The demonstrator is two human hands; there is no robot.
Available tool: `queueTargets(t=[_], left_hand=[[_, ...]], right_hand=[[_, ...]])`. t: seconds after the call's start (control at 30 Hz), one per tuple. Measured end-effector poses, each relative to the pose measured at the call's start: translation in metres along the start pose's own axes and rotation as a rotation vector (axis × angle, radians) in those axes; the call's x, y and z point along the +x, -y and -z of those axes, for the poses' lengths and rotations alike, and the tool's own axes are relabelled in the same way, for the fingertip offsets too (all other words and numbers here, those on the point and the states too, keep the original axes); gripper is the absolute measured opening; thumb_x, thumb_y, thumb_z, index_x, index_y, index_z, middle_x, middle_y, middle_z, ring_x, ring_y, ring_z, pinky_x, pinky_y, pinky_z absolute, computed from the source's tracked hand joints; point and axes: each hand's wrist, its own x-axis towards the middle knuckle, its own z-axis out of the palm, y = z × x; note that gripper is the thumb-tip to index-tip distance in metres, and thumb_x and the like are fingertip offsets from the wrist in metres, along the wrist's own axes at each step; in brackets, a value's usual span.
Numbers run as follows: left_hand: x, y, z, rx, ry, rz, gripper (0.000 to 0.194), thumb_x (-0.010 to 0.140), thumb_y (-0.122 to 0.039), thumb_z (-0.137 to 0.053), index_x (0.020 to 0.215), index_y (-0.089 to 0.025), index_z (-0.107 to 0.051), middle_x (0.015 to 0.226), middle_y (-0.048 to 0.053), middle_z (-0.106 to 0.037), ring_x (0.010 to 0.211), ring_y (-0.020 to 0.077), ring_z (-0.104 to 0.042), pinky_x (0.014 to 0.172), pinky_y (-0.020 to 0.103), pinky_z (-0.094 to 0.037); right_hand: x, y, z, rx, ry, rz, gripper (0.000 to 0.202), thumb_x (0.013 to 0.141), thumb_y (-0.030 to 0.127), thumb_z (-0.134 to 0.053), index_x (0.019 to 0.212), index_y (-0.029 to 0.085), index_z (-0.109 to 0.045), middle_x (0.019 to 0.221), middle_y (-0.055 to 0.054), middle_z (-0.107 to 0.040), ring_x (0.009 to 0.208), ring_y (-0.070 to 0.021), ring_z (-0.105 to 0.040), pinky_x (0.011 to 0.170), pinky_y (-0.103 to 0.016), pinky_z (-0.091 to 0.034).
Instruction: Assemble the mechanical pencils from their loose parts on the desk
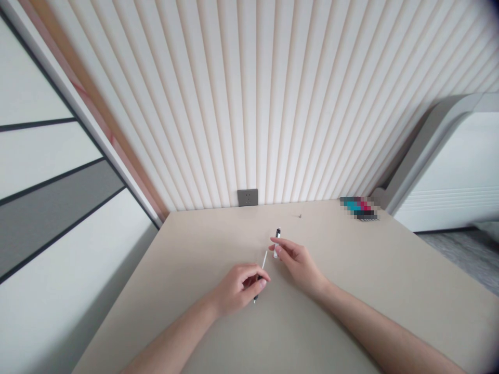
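Observation:
My left hand [245,284] pinches the black front section of a pen [255,298] between thumb and fingers. Its tip points down toward me, and a thin white refill [264,259] sticks out the far end. To the right and slightly farther off, my right hand [292,257] is closed on a pen barrel [277,234], dark at the top and white below. The barrel stands apart from the refill, its dark end pointing away from me. Fingers hide part of both pieces.
Both hands are over a beige table [202,234]. A small dark piece [300,215], too small to name, lies near its back edge. At the back right corner is a blurred colourful item [358,208]. A dark wall socket [248,197] sits on the ribbed wall [249,104] behind.

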Motion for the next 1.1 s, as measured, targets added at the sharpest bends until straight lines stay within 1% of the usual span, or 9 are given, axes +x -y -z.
queueTargets(t=[0.13,0.3,0.4,0.63,0.9,1.0,1.1], left_hand=[[-0.001,-0.001,-0.003,-0.008,0.053,-0.015,0.02,0.091,-0.028,-0.051,0.095,-0.018,-0.067,0.071,-0.002,-0.056,0.06,0.0096,-0.049,0.058,0.02,-0.037],[-0.001,-0.001,-0.005,0.009,0.079,-0.057,0.018,0.091,-0.026,-0.052,0.095,-0.018,-0.068,0.069,-0.002,-0.055,0.06,0.0097,-0.048,0.057,0.019,-0.036],[0.0,-0.001,-0.005,0.034,0.082,-0.078,0.016,0.09,-0.025,-0.053,0.094,-0.018,-0.068,0.069,-0.002,-0.055,0.061,0.0096,-0.047,0.056,0.019,-0.035],[0.0,-0.001,-0.004,0.019,0.083,-0.066,0.017,0.09,-0.025,-0.053,0.094,-0.018,-0.068,0.069,-0.002,-0.055,0.06,0.0094,-0.047,0.056,0.019,-0.035],[-0.001,-0.001,-0.004,0.005,0.081,-0.028,0.019,0.091,-0.028,-0.052,0.095,-0.019,-0.067,0.072,-0.001,-0.057,0.062,0.0101,-0.048,0.056,0.02,-0.035],[-0.001,0.002,-0.006,-0.048,0.049,0.018,0.017,0.091,-0.03,-0.051,0.099,-0.019,-0.062,0.069,-0.003,-0.054,0.059,0.0098,-0.045,0.056,0.021,-0.035],[0.001,0.005,-0.008,-0.165,-0.039,0.039,0.016,0.09,-0.029,-0.053,0.104,-0.021,-0.051,0.066,-0.007,-0.048,0.06,0.0101,-0.044,0.059,0.021,-0.035]], right_hand=[[0.0,0.0,-0.002,0.048,-0.048,0.01,0.043,0.089,0.049,-0.055,0.119,0.019,-0.063,0.099,-0.009,-0.071,0.089,-0.0204,-0.065,0.083,-0.036,-0.05],[-0.001,-0.001,-0.006,0.057,-0.071,0.04,0.04,0.088,0.049,-0.057,0.115,0.019,-0.064,0.086,-0.007,-0.07,0.087,-0.0206,-0.065,0.08,-0.035,-0.051],[-0.003,-0.002,-0.007,0.03,-0.07,0.047,0.039,0.088,0.049,-0.057,0.114,0.02,-0.065,0.089,-0.007,-0.07,0.086,-0.0204,-0.065,0.081,-0.036,-0.05],[-0.003,0.001,-0.005,0.018,-0.097,0.047,0.038,0.089,0.048,-0.057,0.113,0.02,-0.064,0.089,-0.006,-0.069,0.083,-0.0196,-0.064,0.079,-0.034,-0.05],[-0.009,0.001,-0.015,-0.013,-0.047,0.049,0.036,0.088,0.045,-0.057,0.113,0.02,-0.064,0.089,-0.004,-0.067,0.08,-0.0172,-0.06,0.079,-0.032,-0.048],[-0.012,0.005,-0.019,0.024,-0.012,0.041,0.043,0.088,0.041,-0.058,0.126,0.022,-0.056,0.082,-0.001,-0.064,0.076,-0.0156,-0.059,0.075,-0.03,-0.047],[-0.014,0.009,-0.02,0.105,0.005,0.032,0.061,0.087,0.038,-0.059,0.142,0.023,-0.037,0.074,0.003,-0.06,0.074,-0.0156,-0.059,0.075,-0.03,-0.047]])
